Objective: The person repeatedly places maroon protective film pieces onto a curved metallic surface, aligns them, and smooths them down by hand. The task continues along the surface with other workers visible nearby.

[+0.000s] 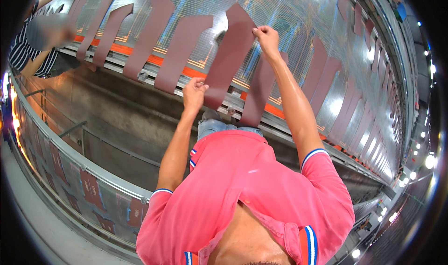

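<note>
The left hand (194,95), nearer to the body, pinches the left edge of the brown panel (232,55) near its lower end. The right arm (294,97) stretches farther; its hand (267,40) pinches the right edge, near the pointed top. The panel is over the table (196,3), between similar pieces (182,50).

Factory hall with long worktables (294,15)

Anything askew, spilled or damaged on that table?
Nothing stands out as spilled or damaged. The brown strip with the right hand at its upper corner and left hand near its lower end crosses the orange band, but neighbouring strips do too.
</note>
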Demonstrator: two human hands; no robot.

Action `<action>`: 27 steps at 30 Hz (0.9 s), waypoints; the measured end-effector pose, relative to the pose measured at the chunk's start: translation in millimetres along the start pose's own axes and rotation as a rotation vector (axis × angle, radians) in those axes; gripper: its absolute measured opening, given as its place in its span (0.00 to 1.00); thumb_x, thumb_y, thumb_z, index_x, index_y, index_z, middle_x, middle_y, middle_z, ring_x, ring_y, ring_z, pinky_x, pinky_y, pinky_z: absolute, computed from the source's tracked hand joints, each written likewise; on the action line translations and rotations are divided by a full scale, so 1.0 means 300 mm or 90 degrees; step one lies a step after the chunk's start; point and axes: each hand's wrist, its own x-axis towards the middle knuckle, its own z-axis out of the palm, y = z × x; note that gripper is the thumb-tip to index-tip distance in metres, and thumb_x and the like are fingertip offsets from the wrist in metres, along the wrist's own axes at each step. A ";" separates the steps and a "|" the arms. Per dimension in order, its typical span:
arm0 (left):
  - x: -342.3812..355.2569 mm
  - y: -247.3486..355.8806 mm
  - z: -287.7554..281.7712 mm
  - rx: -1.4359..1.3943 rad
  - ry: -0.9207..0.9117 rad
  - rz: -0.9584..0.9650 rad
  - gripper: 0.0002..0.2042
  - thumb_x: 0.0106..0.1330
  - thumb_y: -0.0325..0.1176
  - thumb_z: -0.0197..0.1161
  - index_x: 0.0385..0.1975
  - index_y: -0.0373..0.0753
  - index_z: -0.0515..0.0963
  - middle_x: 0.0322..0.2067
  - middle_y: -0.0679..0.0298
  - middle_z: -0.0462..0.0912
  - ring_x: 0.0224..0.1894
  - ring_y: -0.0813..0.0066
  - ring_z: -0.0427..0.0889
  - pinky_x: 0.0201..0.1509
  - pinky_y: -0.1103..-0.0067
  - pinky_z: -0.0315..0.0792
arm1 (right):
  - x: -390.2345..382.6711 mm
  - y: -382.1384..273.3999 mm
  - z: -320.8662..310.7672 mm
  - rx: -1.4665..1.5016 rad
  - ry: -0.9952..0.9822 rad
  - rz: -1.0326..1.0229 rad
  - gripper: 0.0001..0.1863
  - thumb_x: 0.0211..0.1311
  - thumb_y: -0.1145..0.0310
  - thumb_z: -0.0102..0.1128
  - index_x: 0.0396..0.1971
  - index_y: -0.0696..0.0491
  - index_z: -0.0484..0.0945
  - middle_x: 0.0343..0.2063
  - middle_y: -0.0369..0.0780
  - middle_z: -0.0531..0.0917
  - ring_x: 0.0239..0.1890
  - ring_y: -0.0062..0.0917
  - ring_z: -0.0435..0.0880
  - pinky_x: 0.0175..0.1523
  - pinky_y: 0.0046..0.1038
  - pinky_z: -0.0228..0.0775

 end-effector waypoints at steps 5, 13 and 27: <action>0.113 0.062 0.012 0.225 -0.023 0.000 0.18 0.57 0.25 0.68 0.47 0.30 0.76 0.34 0.59 0.82 0.36 0.69 0.81 0.43 0.75 0.74 | 0.040 0.091 -0.037 -0.187 -0.028 -0.100 0.15 0.61 0.68 0.59 0.45 0.57 0.82 0.42 0.44 0.84 0.46 0.34 0.82 0.53 0.33 0.71; -0.064 0.026 0.189 0.407 0.003 0.292 0.14 0.56 0.36 0.69 0.38 0.36 0.80 0.37 0.55 0.81 0.43 0.55 0.77 0.47 0.61 0.69 | -0.090 0.380 -0.255 -0.574 -0.197 -0.344 0.23 0.61 0.75 0.54 0.58 0.50 0.72 0.69 0.45 0.61 0.72 0.42 0.57 0.70 0.49 0.55; -0.143 -0.062 0.460 0.416 -0.198 0.135 0.12 0.51 0.35 0.74 0.33 0.39 0.82 0.27 0.61 0.84 0.37 0.62 0.80 0.43 0.67 0.69 | -0.223 0.109 -0.478 -0.313 -0.242 -0.425 0.07 0.51 0.80 0.60 0.29 0.52 0.79 0.25 0.39 0.81 0.36 0.32 0.82 0.45 0.35 0.74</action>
